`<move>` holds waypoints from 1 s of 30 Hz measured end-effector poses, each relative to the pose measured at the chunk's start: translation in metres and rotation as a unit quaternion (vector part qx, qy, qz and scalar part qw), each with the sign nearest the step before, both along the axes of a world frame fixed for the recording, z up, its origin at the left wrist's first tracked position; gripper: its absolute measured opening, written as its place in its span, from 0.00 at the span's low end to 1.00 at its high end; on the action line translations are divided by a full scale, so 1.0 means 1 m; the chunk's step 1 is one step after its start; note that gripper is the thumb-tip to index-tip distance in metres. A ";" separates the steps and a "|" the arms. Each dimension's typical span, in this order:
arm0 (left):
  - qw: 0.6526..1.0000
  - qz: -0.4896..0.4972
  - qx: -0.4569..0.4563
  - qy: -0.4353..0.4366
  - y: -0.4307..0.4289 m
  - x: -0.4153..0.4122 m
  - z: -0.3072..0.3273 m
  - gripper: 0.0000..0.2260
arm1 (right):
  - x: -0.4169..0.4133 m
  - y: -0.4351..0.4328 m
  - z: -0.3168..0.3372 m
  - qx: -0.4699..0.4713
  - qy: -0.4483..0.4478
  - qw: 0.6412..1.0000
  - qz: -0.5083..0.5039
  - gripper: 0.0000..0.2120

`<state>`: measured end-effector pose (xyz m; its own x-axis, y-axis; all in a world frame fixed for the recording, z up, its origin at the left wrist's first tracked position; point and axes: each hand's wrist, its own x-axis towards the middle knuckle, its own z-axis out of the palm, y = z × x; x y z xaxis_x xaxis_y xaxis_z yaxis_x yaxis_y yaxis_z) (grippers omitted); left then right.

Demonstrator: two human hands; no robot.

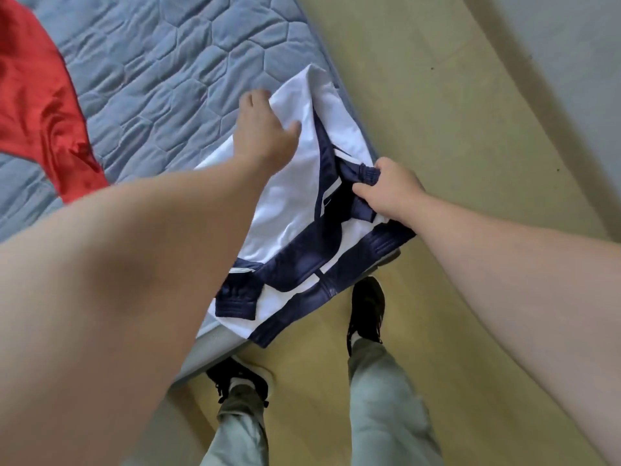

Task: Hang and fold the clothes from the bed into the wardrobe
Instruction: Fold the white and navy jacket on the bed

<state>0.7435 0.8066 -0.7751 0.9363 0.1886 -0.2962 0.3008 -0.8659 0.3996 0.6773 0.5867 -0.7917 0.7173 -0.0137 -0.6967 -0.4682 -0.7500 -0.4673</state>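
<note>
My right hand (386, 190) had its fingers (364, 191) pinched shut on the navy cuff (364, 173) of the white jacket (295, 196); my left hand (265, 129) pressed flat, holding nothing. The jacket lay on the bed (151, 79), hem overhanging its corner, so I judged a tug could drag it onto the open floor (470, 146). The red garment (40, 105) lay well apart.

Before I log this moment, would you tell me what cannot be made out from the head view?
- Wardrobe: outside the frame.
- Red garment: cut off by the left edge, type unclear.
- White and navy jacket: partly hidden under the left hand and right hand.
- Left hand's fingertips: motion-blurred, grip unclear.
- Bed: runs past the top and left edges.
</note>
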 end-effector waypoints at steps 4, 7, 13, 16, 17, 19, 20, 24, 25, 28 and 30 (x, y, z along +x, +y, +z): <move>0.978 -0.163 0.124 0.031 0.029 -0.105 -0.011 0.34 | -0.005 0.007 -0.005 0.009 -0.007 0.998 -0.057 0.21; 0.962 -0.203 0.166 0.073 0.035 -0.160 -0.026 0.39 | -0.007 0.011 -0.003 0.018 0.002 0.996 -0.086 0.23; 0.945 -0.172 0.148 0.235 0.022 -0.169 -0.058 0.55 | 0.000 0.026 0.021 0.113 0.039 0.988 -0.093 0.16; 0.943 -0.160 0.099 0.273 0.027 -0.151 -0.059 0.56 | -0.004 0.040 0.033 0.141 0.014 0.989 -0.031 0.09; 0.944 -0.155 0.069 0.284 0.032 -0.144 -0.056 0.54 | -0.007 0.046 0.037 0.153 0.001 0.988 -0.016 0.08; 0.957 -0.111 -0.009 0.268 0.047 -0.128 -0.045 0.40 | -0.012 0.058 0.045 0.176 -0.015 0.984 0.013 0.17; 0.970 -0.077 -0.041 0.228 0.055 -0.122 -0.038 0.31 | -0.014 0.064 0.047 0.179 -0.020 0.983 0.027 0.24; 0.994 0.025 -0.058 0.086 0.075 -0.104 -0.013 0.12 | -0.024 0.087 0.055 0.143 -0.041 0.983 0.108 0.35; 0.983 0.077 -0.134 0.097 0.076 -0.099 -0.008 0.10 | -0.028 0.090 0.057 0.122 -0.057 0.982 0.134 0.35; 0.895 0.187 -0.378 0.142 0.070 -0.077 0.014 0.23 | -0.042 0.103 0.066 0.078 -0.095 0.967 0.222 0.36; 0.907 0.146 -0.374 0.130 0.067 -0.066 0.025 0.26 | -0.055 0.117 0.068 0.065 -0.115 0.947 0.294 0.37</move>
<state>0.6771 0.8732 -0.7503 0.7595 0.0727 -0.6465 0.6414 -0.2501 0.7253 0.6221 0.7034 -0.7238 0.7073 0.5104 -0.4891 0.1387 -0.7786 -0.6120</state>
